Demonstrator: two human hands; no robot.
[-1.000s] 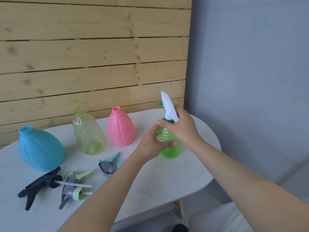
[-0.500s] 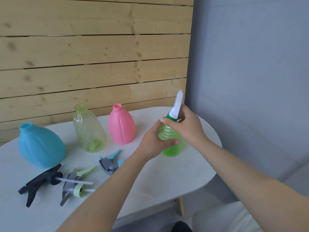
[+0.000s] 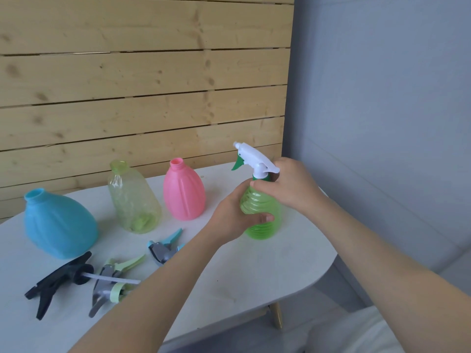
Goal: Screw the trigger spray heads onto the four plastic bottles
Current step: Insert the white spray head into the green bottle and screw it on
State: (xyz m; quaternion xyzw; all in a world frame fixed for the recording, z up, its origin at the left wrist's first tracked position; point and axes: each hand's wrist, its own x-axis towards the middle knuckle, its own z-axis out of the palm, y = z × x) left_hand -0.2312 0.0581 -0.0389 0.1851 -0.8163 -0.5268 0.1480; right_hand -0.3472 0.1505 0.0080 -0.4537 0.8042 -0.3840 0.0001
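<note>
We recorded one of four bottles under assembly: the ribbed green bottle, translucent, stood upright near the right end of the tabletop, with the white trigger spray head seated on its neck, green trigger lever and nozzle pointing left. Our left hand was wrapped around the bottle's body, thumb across the front ribs. Our right hand was closed with its fingers about the green collar beneath the head; whether that collar was fully tightened we could not tell. We judged the first unit nearly done and three left. Remaining bottles, all open-necked and uncapped: the pink bottle, opaque, upright toward the back edge; the pale yellow-green clear bottle just beside it to the left, leaning, with something pale green at its bottom; the blue bottle, squat and opaque, near the left end. Remaining heads, lying loose toward the front edge: the teal and grey spray head near the middle; the pale green and grey spray head to its left; the black spray head, leftmost, its clear dip tube lying across its pale green neighbour. None of these was touched by either hand.
</note>
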